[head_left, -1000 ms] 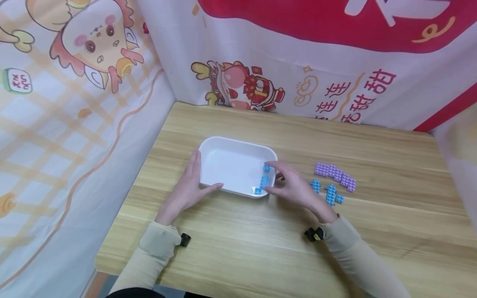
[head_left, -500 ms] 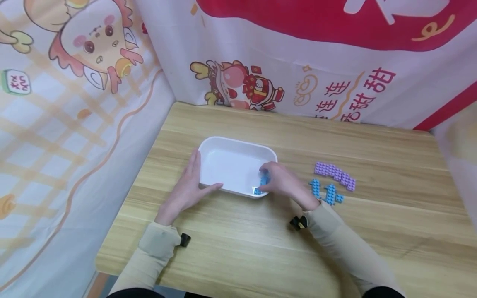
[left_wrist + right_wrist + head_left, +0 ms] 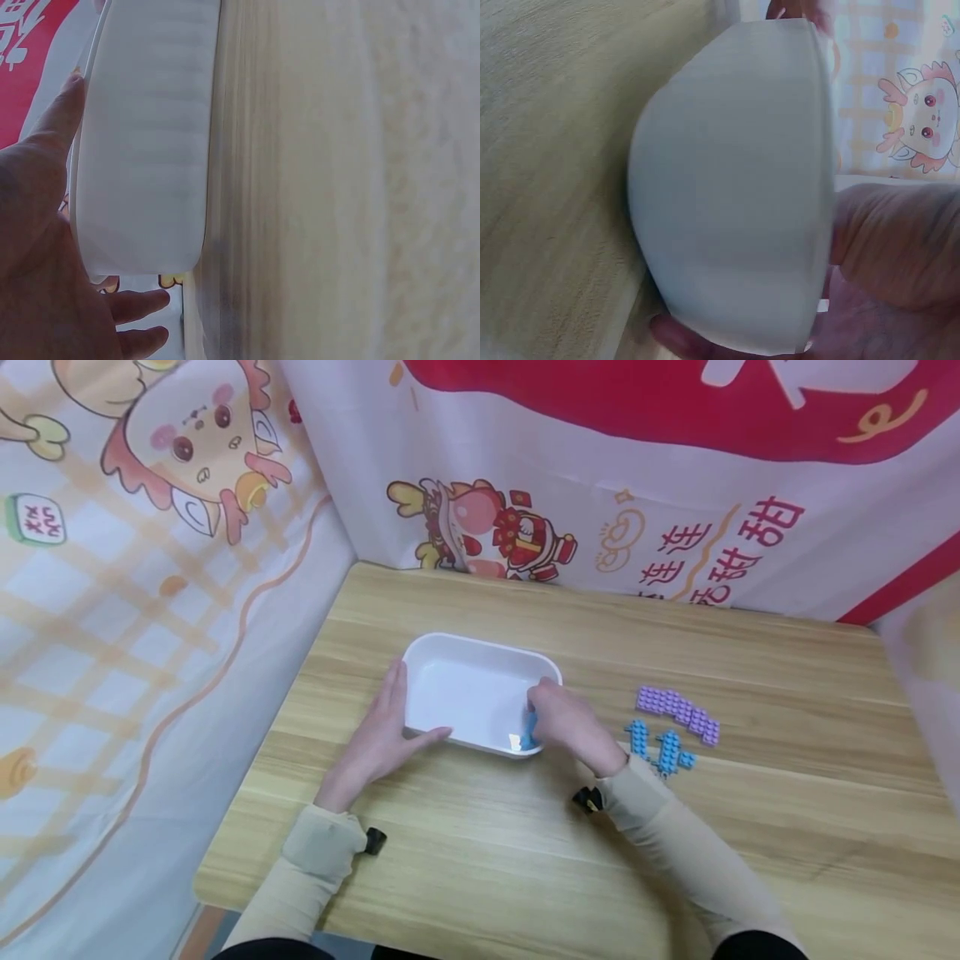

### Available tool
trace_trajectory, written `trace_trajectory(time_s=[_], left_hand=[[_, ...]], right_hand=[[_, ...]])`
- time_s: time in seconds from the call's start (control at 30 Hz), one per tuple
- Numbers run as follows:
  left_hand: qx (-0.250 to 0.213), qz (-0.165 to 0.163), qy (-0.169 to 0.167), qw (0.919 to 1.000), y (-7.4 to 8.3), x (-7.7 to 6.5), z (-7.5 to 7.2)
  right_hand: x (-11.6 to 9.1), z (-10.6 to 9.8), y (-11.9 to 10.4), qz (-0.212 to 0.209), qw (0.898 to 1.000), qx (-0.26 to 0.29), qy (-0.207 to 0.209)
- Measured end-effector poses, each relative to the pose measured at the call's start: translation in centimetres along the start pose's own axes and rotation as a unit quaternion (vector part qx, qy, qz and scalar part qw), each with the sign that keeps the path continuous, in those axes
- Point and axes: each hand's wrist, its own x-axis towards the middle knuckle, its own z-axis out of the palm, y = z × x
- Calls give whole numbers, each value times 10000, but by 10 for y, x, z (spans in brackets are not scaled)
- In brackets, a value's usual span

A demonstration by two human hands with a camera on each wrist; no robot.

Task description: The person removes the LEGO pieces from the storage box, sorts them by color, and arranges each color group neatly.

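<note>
A white plastic tray (image 3: 480, 693) sits on the table, with blue building bricks (image 3: 529, 732) at the right end of its floor. Against the left end lies my left hand (image 3: 378, 727), fingers straight along the side and thumb on the near rim; in the left wrist view the thumb (image 3: 56, 124) runs along the rim. My right hand (image 3: 566, 720) reaches over the right rim, its curled fingers around the blue bricks and hiding most of them. In the right wrist view the tray wall (image 3: 735, 187) conceals what the fingertips hold, and one fingertip (image 3: 676, 336) shows outside the wall.
Right of the tray, a row of purple bricks (image 3: 678, 710) lies on the wooden table (image 3: 465, 852). Nearer than these are more blue bricks (image 3: 667, 752) in small joined groups. Printed cloth (image 3: 622, 418) hangs behind the table and along its left side.
My right hand has moved left and deeper into the tray, its fingers drawing closer together over the blue bricks and covering more of them. The left hand has stayed at the tray's left end.
</note>
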Motion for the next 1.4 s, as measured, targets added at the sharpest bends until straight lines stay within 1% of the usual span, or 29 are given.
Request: trace_trajectory(time_s=[0.13,0.23,0.3,0.4,0.67,0.77,0.83,0.9,0.97,1.03,1.1,1.17,1.2,1.27,1.3,1.4], left_hand=[[9,-8,-12,10000,0,0,1],[-18,-4,-2,10000,0,0,1],[-34,0,3,10000,0,0,0],[-29,21,16,10000,0,0,-1],[-75,49,31,10000,0,0,-3],[-75,71,29,9999,0,0,-3],[-66,81,24,9999,0,1,-3],[-54,79,13,10000,0,1,-3],[-60,60,5,10000,0,1,-2],[-70,32,-4,10000,-1,1,-2],[-81,11,1,10000,-1,0,-2],[-88,4,11,10000,-1,0,-3],[-92,5,17,10000,-1,0,-3],[-75,9,18,10000,0,0,-3],[-68,9,11,10000,0,0,-3],[-50,-3,-7,10000,1,0,-2]], right_hand=[[2,4,4,49,9998,140,139],[1,6,8,9,9984,482,310],[0,6,11,-12,9962,768,409],[-2,6,14,-39,9930,1051,533],[-4,3,22,-192,9856,1569,594],[-6,3,26,-345,9822,1743,617],[-7,2,29,-538,9798,1817,642],[-8,1,34,-793,9750,1971,646],[-10,0,40,-1018,9679,2215,619],[-11,-1,47,-1172,9562,2612,602],[-13,-3,55,-1197,9408,3116,592],[-14,-5,63,-1188,9226,3620,607],[-14,-5,67,-1181,9145,3819,621],[-17,-5,73,-1181,9018,4106,643],[-18,-5,77,-1194,8969,4208,658],[-22,-5,84,-1295,8901,4307,746]])
